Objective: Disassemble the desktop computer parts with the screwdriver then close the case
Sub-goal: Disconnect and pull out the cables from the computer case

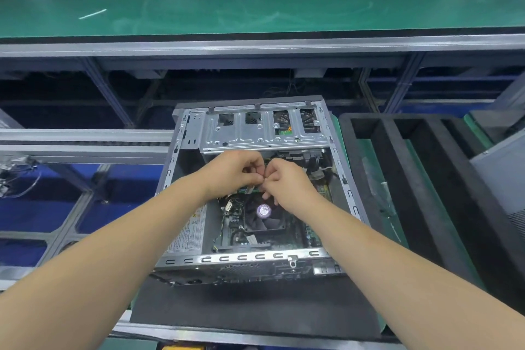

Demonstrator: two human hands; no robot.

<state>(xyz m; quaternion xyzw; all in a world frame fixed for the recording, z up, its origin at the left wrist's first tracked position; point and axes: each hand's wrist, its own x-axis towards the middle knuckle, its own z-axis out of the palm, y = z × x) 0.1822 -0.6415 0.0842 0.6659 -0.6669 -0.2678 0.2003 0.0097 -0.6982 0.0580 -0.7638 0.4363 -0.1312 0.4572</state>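
An open desktop computer case (181,260) lies on its side on a dark mat, its interior facing up. Inside I see the motherboard with a black CPU fan (264,217) bearing a round purple label, and a silver drive cage (264,129) at the far end. My left hand (233,172) and my right hand (284,183) meet over the board just beyond the fan, fingers curled and pinching something small between them; what they hold is hidden by the fingers. A green memory stick (245,190) shows just below the hands. No screwdriver is visible.
A black foam tray (380,156) with long slots stands right of the case; a grey side panel (502,176) lies at the far right. A green conveyor belt (255,3) runs across the back. Aluminium frame rails (85,142) sit to the left.
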